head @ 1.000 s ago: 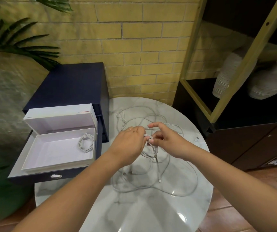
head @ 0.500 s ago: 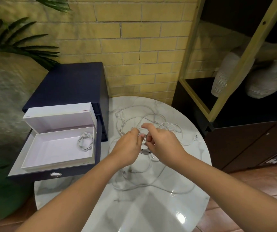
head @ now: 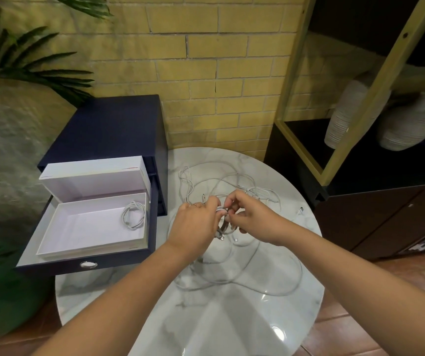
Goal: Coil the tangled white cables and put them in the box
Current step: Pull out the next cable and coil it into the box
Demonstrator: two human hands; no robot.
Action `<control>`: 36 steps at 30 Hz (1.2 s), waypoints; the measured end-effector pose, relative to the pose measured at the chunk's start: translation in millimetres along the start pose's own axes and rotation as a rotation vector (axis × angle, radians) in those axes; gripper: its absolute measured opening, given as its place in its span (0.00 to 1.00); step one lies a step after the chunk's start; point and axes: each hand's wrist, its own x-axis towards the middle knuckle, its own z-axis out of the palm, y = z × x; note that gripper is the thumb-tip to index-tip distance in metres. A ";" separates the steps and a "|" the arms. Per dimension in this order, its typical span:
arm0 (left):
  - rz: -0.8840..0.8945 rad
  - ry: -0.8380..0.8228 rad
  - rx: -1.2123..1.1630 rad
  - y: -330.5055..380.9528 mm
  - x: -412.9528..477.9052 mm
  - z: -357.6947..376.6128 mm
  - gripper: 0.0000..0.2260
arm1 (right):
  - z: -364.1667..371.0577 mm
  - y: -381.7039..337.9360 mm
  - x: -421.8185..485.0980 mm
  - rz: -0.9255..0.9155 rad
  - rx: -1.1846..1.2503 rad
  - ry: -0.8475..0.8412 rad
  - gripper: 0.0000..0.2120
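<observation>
White cables (head: 242,253) are lying in a loose tangle across the marble tabletop (head: 232,325), with loops running out toward the wall and toward the person. Above the middle of the tangle both hands are meeting. The left hand (head: 196,222) is pinching a small gathered coil (head: 225,227) at its top. The right hand (head: 253,218), fingers curled, is pinching the same bundle from the other side, apparently winding a strand onto it. The gathered coil is hanging just beneath the fingertips, with connector ends dangling below it. The box (head: 83,227) is sitting open in a pulled-out navy drawer (head: 129,258), to the left of both hands; it is near the left hand and farther from the right. Its long side is running left to right. One finished coil (head: 133,214) is lying in its far right corner, so the bare floor is lying farther left. The left hand is probably the better placed to carry the bundle over.
</observation>
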 end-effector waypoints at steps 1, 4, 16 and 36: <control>0.008 0.002 0.016 0.4 -0.9 -0.4 0.15 | -1.5 0.0 0.0 0.026 0.023 -0.012 0.07; -0.013 -0.010 -0.023 1.1 -2.1 1.3 0.14 | -6.9 -1.0 1.7 0.087 0.012 -0.039 0.06; -0.167 0.024 -0.246 2.1 -2.4 -5.0 0.13 | -18.0 -7.4 -1.2 0.215 0.039 -0.181 0.10; -0.298 -0.190 -0.740 -0.7 -4.3 -10.0 0.12 | -23.3 -11.2 11.3 -0.052 -0.786 0.172 0.04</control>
